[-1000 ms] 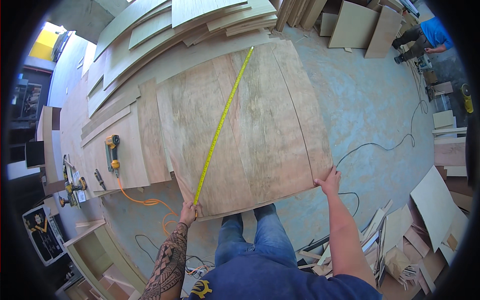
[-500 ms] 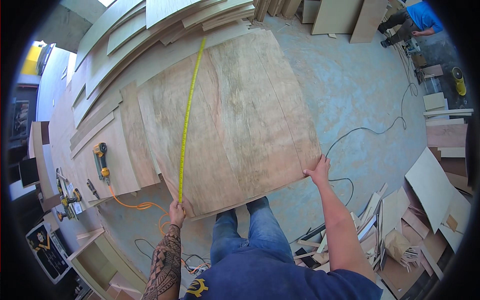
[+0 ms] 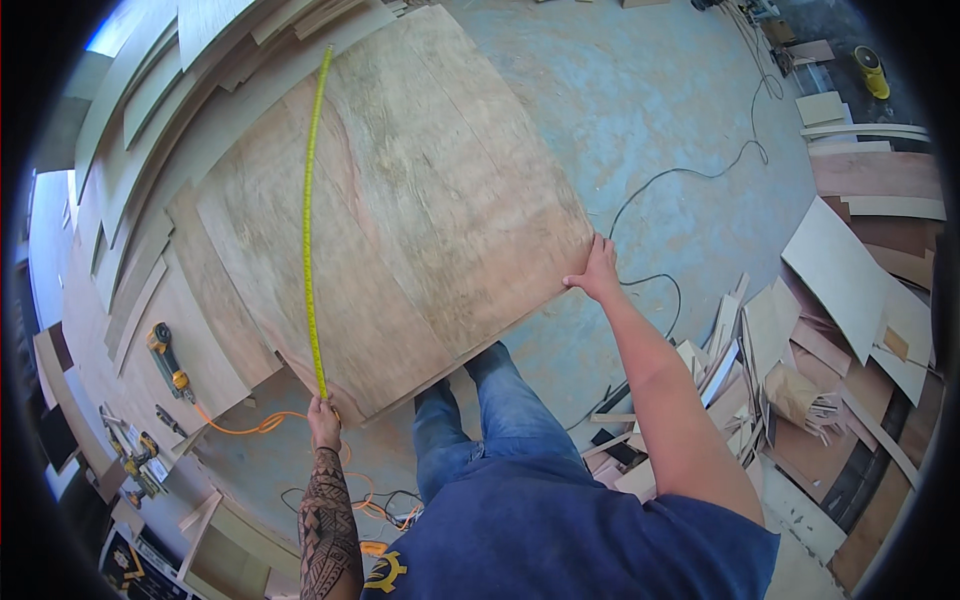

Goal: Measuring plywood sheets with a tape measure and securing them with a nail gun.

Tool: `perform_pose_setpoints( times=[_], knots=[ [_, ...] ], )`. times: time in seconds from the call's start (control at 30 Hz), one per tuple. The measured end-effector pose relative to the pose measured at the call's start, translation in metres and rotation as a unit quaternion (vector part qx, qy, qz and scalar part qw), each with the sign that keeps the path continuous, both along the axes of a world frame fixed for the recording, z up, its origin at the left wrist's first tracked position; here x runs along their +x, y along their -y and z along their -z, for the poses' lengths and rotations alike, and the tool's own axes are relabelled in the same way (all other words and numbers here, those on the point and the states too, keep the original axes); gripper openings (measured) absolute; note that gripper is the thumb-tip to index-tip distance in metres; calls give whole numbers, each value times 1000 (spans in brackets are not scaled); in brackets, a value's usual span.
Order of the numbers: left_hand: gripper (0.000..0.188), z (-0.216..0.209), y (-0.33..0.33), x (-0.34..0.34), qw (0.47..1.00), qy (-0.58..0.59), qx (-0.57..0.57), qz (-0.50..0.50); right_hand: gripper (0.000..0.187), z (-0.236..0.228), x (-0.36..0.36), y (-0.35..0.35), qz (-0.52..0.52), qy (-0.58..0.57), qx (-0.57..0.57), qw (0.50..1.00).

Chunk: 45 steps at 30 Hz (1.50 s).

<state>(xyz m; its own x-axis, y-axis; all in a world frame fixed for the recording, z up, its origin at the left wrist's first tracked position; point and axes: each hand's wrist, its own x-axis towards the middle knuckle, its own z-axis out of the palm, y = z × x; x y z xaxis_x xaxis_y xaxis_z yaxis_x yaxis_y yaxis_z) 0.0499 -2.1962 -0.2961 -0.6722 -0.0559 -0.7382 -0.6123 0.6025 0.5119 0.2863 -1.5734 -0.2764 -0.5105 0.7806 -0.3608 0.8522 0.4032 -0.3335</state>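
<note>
"What was the person holding, from where you stood?"

"The left hand (image 3: pixel 324 424) was closed at the near end of a yellow measuring tape (image 3: pixel 309 220). What lay inside the palm, I could not tell. The right hand (image 3: pixel 597 270) was gripping a corner of the plywood sheet (image 3: pixel 420 200), with the thumb at the near edge and the other fingers at the right edge."

"And where was this sheet?"

"Just in front of the legs (image 3: pixel 515 410), which wore blue jeans. The tape lay along its left part, from the near left corner to about the far edge."

"What was around it?"

"To the left, on other pale boards, there was a yellow and black power tool (image 3: pixel 168 358), and an orange hose (image 3: pixel 262 425) ran from it. To the right I saw a heap of wood offcuts (image 3: pixel 790 380) on the floor."

"And farther away?"

"A dark cable (image 3: pixel 690 172) curved over the bluish floor, and beyond the far left side were stacked boards (image 3: pixel 130 150)."
</note>
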Motion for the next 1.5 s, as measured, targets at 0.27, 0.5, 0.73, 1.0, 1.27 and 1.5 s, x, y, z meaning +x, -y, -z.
perform_pose_setpoints(
  times=[0.27,0.5,0.73,1.0,1.27,1.5],
  knots=[
    [21,13,-4,-1,998,-24,21,-61,133,16,10,1,-78,36,15,996],
    [26,4,3,5,992,-99,-66,-41,130,1,4,8,-78,25,19,996],
    [26,8,-2,4,996,-43,-44,-59,129,6,0,14,-81,17,33,996],
    [27,31,13,1,991,-75,-1,-111,118,7,-3,14,-81,-5,21,996],
    [26,24,0,1,990,-65,-9,-124,122,5,8,7,-83,8,17,996],
    [24,8,4,0,993,-32,21,-108,130,-20,-19,18,-200,42,13,979]
  ],
)
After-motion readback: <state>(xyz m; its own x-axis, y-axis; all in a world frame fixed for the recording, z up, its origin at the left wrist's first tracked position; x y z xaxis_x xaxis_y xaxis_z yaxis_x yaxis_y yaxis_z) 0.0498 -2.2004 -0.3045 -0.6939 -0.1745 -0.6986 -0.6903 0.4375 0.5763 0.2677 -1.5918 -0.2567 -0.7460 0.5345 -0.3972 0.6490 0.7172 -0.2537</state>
